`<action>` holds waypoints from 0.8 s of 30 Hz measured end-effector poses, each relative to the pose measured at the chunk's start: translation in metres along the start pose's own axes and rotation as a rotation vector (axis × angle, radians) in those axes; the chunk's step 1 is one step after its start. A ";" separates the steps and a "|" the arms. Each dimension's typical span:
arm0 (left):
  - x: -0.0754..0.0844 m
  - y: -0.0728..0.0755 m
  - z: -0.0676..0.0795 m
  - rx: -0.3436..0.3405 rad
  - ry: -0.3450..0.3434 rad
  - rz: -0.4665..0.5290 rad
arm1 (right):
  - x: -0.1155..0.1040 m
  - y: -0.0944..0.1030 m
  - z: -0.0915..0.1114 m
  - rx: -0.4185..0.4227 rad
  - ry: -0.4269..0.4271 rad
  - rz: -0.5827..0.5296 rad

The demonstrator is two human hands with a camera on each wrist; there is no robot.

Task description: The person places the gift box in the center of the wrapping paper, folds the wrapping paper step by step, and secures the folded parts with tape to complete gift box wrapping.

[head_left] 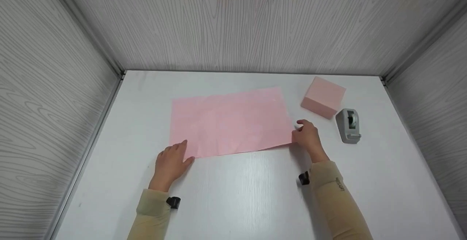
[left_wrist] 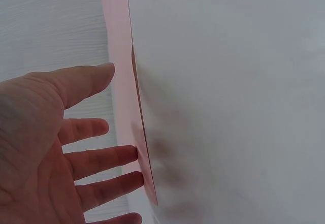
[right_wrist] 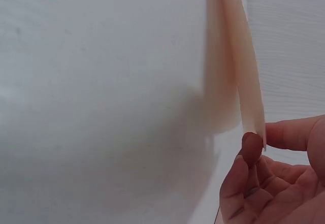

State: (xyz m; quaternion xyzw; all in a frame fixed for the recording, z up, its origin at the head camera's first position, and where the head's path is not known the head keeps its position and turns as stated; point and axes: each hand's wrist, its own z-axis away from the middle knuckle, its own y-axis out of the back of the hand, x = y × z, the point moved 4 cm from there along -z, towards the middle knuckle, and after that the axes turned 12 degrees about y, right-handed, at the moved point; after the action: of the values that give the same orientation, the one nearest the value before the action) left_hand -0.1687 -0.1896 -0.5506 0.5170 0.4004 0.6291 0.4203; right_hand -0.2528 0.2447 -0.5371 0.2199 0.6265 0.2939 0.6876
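A pink sheet of paper [head_left: 230, 121] lies flat on the white table [head_left: 237, 196]. My left hand [head_left: 174, 158] rests at the sheet's near left corner with its fingers straight. In the left wrist view the fingers [left_wrist: 101, 160] reach to the paper's edge [left_wrist: 122, 82] and hold nothing. My right hand [head_left: 303, 132] is at the near right corner. In the right wrist view its thumb and forefinger [right_wrist: 251, 145] pinch that corner of the paper [right_wrist: 249, 92], which is lifted slightly off the table.
A pink box [head_left: 323, 97] stands at the back right of the table, with a grey tape dispenser [head_left: 348, 125] just in front of it, close to my right hand. Grey wood-grain walls enclose the table on three sides.
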 end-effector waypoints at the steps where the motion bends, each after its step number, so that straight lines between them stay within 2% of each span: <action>1: 0.000 0.000 0.000 -0.003 -0.002 -0.006 | 0.001 0.000 0.000 -0.011 -0.003 0.006; 5: -0.002 0.000 -0.003 0.002 -0.010 -0.013 | 0.005 -0.003 0.005 -0.055 -0.015 0.029; 11: -0.005 0.001 -0.009 0.016 0.017 0.023 | 0.006 -0.002 0.017 -0.037 0.014 0.069; 14: -0.010 0.004 -0.013 0.021 0.086 0.045 | 0.005 -0.001 0.024 -0.026 0.029 0.078; 19: -0.019 0.009 -0.020 0.012 0.240 0.068 | 0.005 -0.001 0.035 -0.023 0.030 0.083; 24: -0.022 0.010 -0.026 -0.035 0.320 0.073 | 0.005 -0.004 0.042 -0.039 0.018 0.078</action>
State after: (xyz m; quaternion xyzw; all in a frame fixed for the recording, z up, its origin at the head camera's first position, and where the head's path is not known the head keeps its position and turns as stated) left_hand -0.1929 -0.2156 -0.5516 0.4172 0.4320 0.7251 0.3369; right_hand -0.2100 0.2482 -0.5388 0.2281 0.6177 0.3348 0.6740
